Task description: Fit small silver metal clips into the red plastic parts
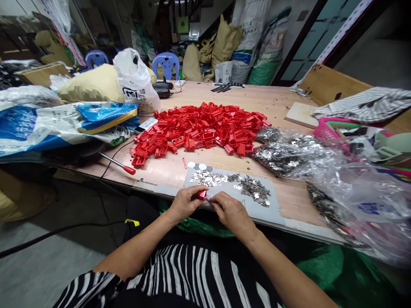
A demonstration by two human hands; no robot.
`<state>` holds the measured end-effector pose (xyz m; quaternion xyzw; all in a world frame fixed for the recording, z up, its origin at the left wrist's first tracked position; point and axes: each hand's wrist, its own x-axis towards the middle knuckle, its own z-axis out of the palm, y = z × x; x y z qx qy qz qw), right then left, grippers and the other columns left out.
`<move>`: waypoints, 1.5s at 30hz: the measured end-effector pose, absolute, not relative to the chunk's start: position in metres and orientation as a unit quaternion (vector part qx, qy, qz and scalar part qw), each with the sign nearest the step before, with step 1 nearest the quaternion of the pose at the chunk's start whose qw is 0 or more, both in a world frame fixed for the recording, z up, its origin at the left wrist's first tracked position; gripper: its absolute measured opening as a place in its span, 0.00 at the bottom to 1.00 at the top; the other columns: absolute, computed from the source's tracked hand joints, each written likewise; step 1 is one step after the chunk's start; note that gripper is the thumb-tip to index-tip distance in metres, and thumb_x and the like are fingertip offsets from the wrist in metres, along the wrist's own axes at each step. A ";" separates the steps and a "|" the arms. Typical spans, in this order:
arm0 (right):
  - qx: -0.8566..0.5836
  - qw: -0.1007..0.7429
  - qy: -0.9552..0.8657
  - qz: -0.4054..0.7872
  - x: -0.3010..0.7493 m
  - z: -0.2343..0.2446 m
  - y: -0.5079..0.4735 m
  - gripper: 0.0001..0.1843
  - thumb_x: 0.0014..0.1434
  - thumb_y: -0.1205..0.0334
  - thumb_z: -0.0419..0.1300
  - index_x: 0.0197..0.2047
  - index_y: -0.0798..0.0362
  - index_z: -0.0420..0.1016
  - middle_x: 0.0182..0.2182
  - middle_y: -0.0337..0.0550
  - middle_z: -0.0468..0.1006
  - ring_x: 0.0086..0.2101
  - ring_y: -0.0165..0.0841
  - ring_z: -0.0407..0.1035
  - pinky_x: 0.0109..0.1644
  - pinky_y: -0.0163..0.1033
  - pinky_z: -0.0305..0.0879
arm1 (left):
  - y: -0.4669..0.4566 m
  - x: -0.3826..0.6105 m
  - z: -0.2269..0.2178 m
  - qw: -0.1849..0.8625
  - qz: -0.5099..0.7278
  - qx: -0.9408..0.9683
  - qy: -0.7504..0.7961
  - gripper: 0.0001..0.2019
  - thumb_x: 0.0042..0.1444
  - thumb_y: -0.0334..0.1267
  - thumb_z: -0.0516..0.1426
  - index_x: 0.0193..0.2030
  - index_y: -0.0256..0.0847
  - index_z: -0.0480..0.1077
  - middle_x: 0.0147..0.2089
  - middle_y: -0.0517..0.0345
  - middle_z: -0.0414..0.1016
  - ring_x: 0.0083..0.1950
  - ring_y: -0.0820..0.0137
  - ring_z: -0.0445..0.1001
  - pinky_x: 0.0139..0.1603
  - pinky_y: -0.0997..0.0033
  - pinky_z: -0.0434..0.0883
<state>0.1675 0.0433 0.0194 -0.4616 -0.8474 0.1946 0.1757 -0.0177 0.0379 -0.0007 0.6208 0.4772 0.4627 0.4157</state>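
- Head view: the work turns around the grey mat (257, 212), which lies at the near edge of the worktop (272, 99); I take this mat as the landmark.
- The red plastic casing (202, 195) is held over the near edge of the mat, toward its left part.
- As I judge, the step in hand is fine work at one end of this casing, with a thin dark piece (208, 200); whether it is a metal part or the tip of a tool, I cannot tell.
- The next move calls for a steady casing and for small, exact pressure from the fingertips, so that the piece does not slip.
- The left hand (184, 203) is closed around the casing, thumb and fingers on its sides.
- The right hand (232, 211) is nearly closed, its thumb and forefinger pinching the thin dark piece against the casing's end.
- On the mat, just beyond the hands, lie bright metal pieces (205, 178) and, to their right, darker metal pieces (255, 190).
- Beyond the mat spreads a heap of red casings (205, 128); to the mat's left rests a red-handled tool (129, 170).
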 end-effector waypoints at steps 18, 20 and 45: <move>-0.442 0.242 -0.793 0.344 0.177 0.028 0.037 0.10 0.65 0.62 0.47 0.48 0.48 0.63 0.33 0.39 0.74 0.33 0.33 0.69 0.38 0.38 0.63 | 0.026 -0.013 0.008 0.501 0.517 0.518 0.461 0.16 0.44 0.35 0.66 0.41 0.41 0.70 0.37 0.59 0.74 0.37 0.71 0.73 0.41 0.71 0.69; -0.426 0.235 -0.787 0.380 0.179 0.033 0.036 0.15 0.66 0.60 0.45 0.55 0.48 0.61 0.26 0.35 0.72 0.28 0.31 0.67 0.36 0.37 0.62 | 0.023 -0.009 0.012 0.574 0.544 0.435 0.432 0.17 0.45 0.36 0.66 0.42 0.40 0.69 0.37 0.59 0.74 0.37 0.72 0.73 0.41 0.73 0.69; -0.406 0.251 -0.822 0.310 0.182 0.040 0.026 0.20 0.66 0.57 0.48 0.59 0.48 0.64 0.47 0.44 0.79 0.41 0.35 0.75 0.44 0.37 0.69 | 0.007 0.008 0.019 0.811 0.521 0.041 0.263 0.07 0.59 0.32 0.57 0.39 0.30 0.73 0.37 0.50 0.80 0.40 0.67 0.80 0.59 0.60 0.68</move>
